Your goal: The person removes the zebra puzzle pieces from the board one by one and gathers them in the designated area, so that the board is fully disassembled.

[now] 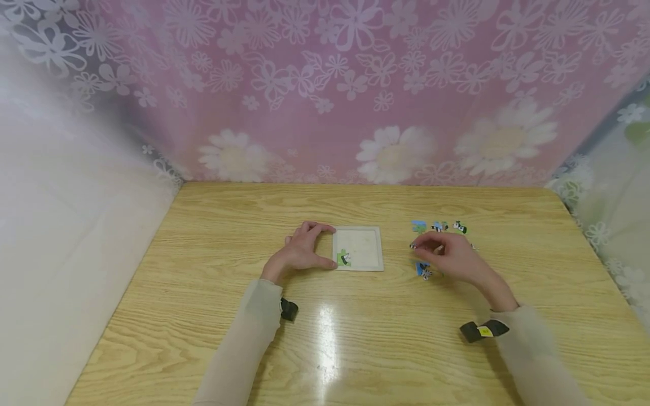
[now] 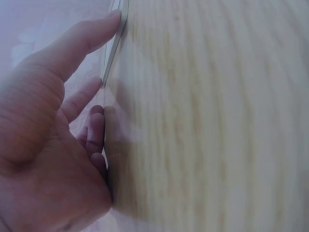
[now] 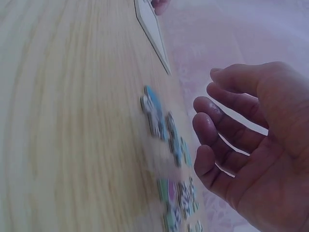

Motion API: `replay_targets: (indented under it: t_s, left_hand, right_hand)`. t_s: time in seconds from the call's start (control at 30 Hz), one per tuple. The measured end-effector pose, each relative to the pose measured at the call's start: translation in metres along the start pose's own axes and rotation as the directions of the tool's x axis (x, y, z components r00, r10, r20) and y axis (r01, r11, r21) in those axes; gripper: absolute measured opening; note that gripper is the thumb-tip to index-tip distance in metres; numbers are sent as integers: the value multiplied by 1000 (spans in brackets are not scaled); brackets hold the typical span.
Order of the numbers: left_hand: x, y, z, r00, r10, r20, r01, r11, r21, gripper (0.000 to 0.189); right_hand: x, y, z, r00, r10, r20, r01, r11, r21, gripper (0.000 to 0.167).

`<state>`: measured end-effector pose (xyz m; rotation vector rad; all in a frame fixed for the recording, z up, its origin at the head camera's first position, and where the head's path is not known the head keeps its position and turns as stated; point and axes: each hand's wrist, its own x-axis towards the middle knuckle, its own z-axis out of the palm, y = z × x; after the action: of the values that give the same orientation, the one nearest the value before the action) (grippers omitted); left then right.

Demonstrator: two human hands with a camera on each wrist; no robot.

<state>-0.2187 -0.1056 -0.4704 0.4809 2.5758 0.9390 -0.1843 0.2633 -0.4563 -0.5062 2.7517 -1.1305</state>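
In the head view my left hand (image 1: 302, 251) spans the left side of a square white puzzle tray (image 1: 380, 248), holding it with the thumb at the near corner and a fingertip at the far corner. One green jigsaw piece (image 1: 344, 258) with a black-and-white animal lies in the tray's near left corner. To the right, my right hand (image 1: 452, 259) hovers over loose jigsaw pieces, thumb and forefinger close together beside a small patterned piece (image 1: 412, 246). The right wrist view shows bent fingers (image 3: 207, 128) above the pieces, with nothing visible between them.
Behind the right hand, a blue-green piece (image 1: 418, 226), a middle piece (image 1: 439, 226) and a cow piece (image 1: 460, 227) lie in a row. A zebra piece (image 1: 424, 270) lies nearer. All rest on a wood-grain table (image 1: 213, 225) with flowered curtains (image 1: 325, 84) behind.
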Motion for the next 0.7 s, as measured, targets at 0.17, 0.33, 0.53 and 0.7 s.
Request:
replay_targets:
  t_s: [0.17, 0.33, 0.53, 0.7]
  left_hand:
    - [1, -1, 1, 1000, 0, -1, 0, 1000, 5, 79]
    - [1, -2, 1, 1000, 1, -4, -1, 1000, 13, 79]
    - [0, -1, 0, 1000, 7, -5, -7, 1000, 12, 79]
    - [0, -1, 0, 1000, 7, 0, -7, 1000, 8, 79]
  right_hand:
    - [9, -6, 8, 1000, -14, 8, 14, 1000, -5, 17]
    - [18, -12, 19, 1000, -26, 15, 26, 1000, 7, 15]
    - [27, -21, 31, 998, -52, 22, 52, 998, 23, 13]
    - [34, -28, 41, 997, -52, 49, 50, 997, 58, 12]
